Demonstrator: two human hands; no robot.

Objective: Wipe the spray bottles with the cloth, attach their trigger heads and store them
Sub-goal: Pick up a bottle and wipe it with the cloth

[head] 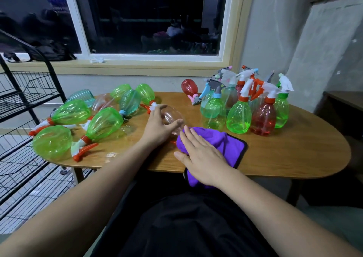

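Your left grip is spread wide over a clear bottle lying on its side at mid-surface, thumb on one side and nearly straight fingers on the other, not closed round it. Your right grip lies flat, fingers straight, on the purple cloth, which has a dark border and hangs over the near edge of the surface. Toward the left edge, green bottles lie tipped over, with orange-and-white trigger heads. Toward the far right, capped bottles, green and red, stand upright together.
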